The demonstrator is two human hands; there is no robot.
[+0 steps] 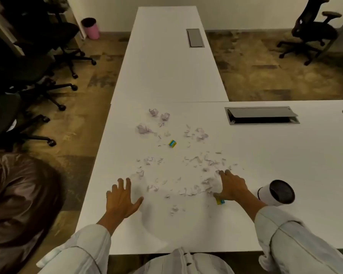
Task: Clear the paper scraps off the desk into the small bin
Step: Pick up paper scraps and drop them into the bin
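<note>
Head view: both hands (120, 198) (231, 186) spread flat among paper scraps (194, 191); bin (276, 192) beside

Left of the small bin (276, 192), lying on its side, paper scraps (194, 175) and a yellow block (219, 201) crowd the tabletop (285, 155). Behind the bin the surface lies bare up to the cable hatch (261, 115).

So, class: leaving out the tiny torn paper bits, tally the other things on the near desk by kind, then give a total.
Crumpled paper balls: 3
Small yellow-and-blue blocks: 2
White bin lying on its side: 1
Hands: 2, left and right
Total: 8
</note>
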